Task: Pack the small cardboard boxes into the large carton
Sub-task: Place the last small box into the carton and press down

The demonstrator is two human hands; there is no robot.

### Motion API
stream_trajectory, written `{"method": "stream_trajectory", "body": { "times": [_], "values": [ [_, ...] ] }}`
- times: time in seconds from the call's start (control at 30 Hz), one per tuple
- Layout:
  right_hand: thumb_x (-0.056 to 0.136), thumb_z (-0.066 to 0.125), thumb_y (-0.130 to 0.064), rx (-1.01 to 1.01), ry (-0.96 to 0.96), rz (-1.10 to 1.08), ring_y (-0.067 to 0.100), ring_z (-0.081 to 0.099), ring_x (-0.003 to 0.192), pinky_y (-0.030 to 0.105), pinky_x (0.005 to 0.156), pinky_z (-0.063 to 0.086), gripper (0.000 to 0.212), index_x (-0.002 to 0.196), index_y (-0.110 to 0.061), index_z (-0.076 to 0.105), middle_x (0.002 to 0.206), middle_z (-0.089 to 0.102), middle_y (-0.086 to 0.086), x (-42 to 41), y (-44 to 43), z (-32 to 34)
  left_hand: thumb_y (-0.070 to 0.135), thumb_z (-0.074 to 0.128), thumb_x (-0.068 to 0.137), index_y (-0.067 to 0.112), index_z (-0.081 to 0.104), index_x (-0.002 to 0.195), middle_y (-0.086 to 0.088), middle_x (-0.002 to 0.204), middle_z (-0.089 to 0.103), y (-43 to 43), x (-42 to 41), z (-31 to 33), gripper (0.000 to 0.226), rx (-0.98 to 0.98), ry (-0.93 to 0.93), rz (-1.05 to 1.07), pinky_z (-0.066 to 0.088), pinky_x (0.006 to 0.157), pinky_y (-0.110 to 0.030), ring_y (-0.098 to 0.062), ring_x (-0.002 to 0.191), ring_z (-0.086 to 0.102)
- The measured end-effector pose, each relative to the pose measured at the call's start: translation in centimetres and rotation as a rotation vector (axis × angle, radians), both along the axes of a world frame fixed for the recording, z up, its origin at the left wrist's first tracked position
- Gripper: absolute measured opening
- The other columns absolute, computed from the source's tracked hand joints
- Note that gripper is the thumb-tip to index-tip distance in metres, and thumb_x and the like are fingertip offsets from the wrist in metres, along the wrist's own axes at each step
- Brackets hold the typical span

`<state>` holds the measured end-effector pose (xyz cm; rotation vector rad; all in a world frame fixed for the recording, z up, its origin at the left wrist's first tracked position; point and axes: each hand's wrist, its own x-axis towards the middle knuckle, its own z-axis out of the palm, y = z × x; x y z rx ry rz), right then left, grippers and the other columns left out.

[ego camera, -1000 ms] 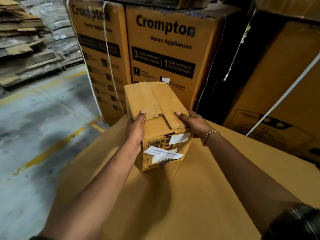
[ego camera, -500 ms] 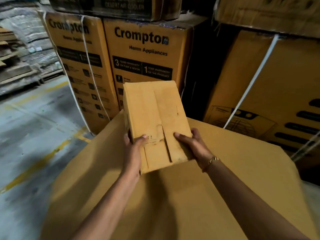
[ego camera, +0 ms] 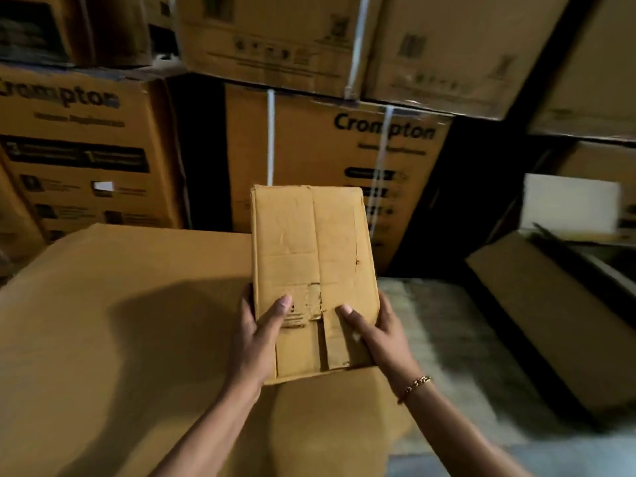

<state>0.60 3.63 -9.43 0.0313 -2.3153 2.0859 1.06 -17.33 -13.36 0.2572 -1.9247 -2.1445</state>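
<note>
Small brown cardboard box [ego camera: 313, 270], oblong, w/ a torn tape patch on its top face, is held btwn both hands at centre of view. Left hand [ego camera: 256, 342] grips the near-left corner: thumb lies flat on the top face beside the torn patch, & the rest of its fingers [ego camera: 246, 304] curl round the left edge to the underside, tips hidden. Right hand [ego camera: 380, 335] grips the near-right corner the same way: thumb on top, other fingers [ego camera: 387, 313] wrapped round the right edge & under. Both grips are closed on the box. The thumbs are near each other but apart, w/ the centre flap seam btwn them. Far end of the box sticks out well past the fingers. Thin gold chain bracelet [ego camera: 414, 387] on the right wrist.

Box is over the right edge of a wide flat brown cardboard surface [ego camera: 120, 339] filling the near left; can't tell if it touches. A shadow falls on that surface, left of the left hand. Right of it is pale grey floor [ego camera: 447, 339], blurred. Further right a large brown carton [ego camera: 537, 304] lies tilted, dark open inside showing, w/ a white sheet [ego camera: 571, 204] beyond it. Far side: stacked printed brown cartons [ego camera: 344, 149] marked "Crompton", white straps [ego camera: 271, 139] running down them.
</note>
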Motion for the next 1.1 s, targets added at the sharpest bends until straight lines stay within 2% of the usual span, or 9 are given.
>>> {"method": "stream_trajectory", "body": {
  "times": [0.13,0.27,0.37,0.43,0.53,0.7,0.83,0.93,1.1],
  "values": [
    [0.063,0.079,-0.066,0.037,0.038,-0.154,0.003,0.066,0.106,0.03,0.092,0.057,0.064,0.115,-0.065,0.042,0.117,0.063,-0.022,5.2,10.4,2.6,0.077,0.073,0.065,0.045,0.047,0.136,0.011,0.123,0.069,10.7,1.9,2.6,0.082,0.056,0.082,-0.196,0.051,0.098,-0.055,-0.017,0.113,0.066],
    [0.063,0.079,-0.066,0.037,0.076,-0.286,0.009,0.067,0.108,0.04,0.092,0.058,0.079,0.132,-0.054,0.043,0.123,0.064,-0.013,9.0,19.0,4.5,0.078,0.072,0.065,0.042,0.048,0.137,0.013,0.122,0.07,19.6,3.0,5.2,0.084,0.069,0.148,-0.322,0.05,0.101,-0.052,-0.012,0.112,0.066],
    [0.063,0.081,-0.067,0.03,0.145,-0.406,0.004,0.067,0.107,0.034,0.089,0.059,0.07,0.122,-0.066,0.045,0.121,0.066,-0.017,11.2,24.7,5.2,0.071,0.072,0.07,0.04,0.049,0.138,0.012,0.121,0.07,25.8,3.4,6.9,0.078,0.074,0.199,-0.43,0.05,0.102,-0.051,-0.013,0.113,0.067],
    [0.062,0.08,-0.07,0.048,0.182,-0.491,0.004,0.065,0.11,0.037,0.092,0.058,0.066,0.118,-0.071,0.046,0.121,0.065,-0.022,12.3,28.3,5.6,0.071,0.073,0.07,0.042,0.047,0.141,0.014,0.12,0.07,29.7,3.4,7.7,0.081,0.075,0.223,-0.483,0.052,0.1,-0.048,-0.01,0.11,0.068],
    [0.063,0.079,-0.072,0.078,0.229,-0.584,0.011,0.063,0.117,0.045,0.096,0.055,0.078,0.131,-0.059,0.045,0.13,0.063,-0.013,13.1,33.5,6.2,0.072,0.072,0.069,0.052,0.043,0.138,0.02,0.12,0.068,35.4,3.0,9.0,0.078,0.081,0.252,-0.535,0.053,0.098,-0.045,-0.004,0.108,0.067],
    [0.07,0.082,-0.06,0.133,0.317,-0.677,0.013,0.065,0.115,0.036,0.089,0.059,0.08,0.139,-0.043,0.047,0.128,0.065,-0.008,11.8,41.9,8.1,0.06,0.075,0.074,0.045,0.042,0.141,0.016,0.126,0.065,44.4,0.3,10.9,0.076,0.111,0.328,-0.592,0.051,0.102,-0.044,-0.003,0.114,0.064],
    [0.068,0.081,-0.063,0.215,0.359,-0.732,0.011,0.067,0.11,0.039,0.09,0.059,0.074,0.134,-0.043,0.052,0.12,0.069,-0.012,8.9,49.1,11.5,0.064,0.08,0.065,0.055,0.045,0.125,0.011,0.132,0.06,51.3,-4.2,13.1,0.07,0.122,0.337,-0.667,0.053,0.099,-0.046,-0.01,0.117,0.062],
    [0.065,0.081,-0.066,0.263,0.37,-0.759,0.012,0.067,0.11,0.041,0.088,0.06,0.076,0.133,-0.045,0.052,0.12,0.068,-0.01,6.6,54.4,15.0,0.061,0.081,0.067,0.038,0.045,0.133,0.01,0.132,0.059,56.2,-7.9,15.5,0.078,0.099,0.37,-0.732,0.055,0.096,-0.045,-0.011,0.117,0.062],
    [0.073,0.08,-0.055,0.293,0.405,-0.763,0.013,0.068,0.108,0.04,0.086,0.06,0.061,0.127,-0.041,0.055,0.118,0.069,-0.009,3.1,62.3,19.9,0.06,0.081,0.068,0.034,0.047,0.127,0.016,0.125,0.059,63.9,-13.2,20.7,0.073,0.036,0.445,-0.803,0.06,0.087,-0.039,-0.006,0.109,0.064]
  ]
}}
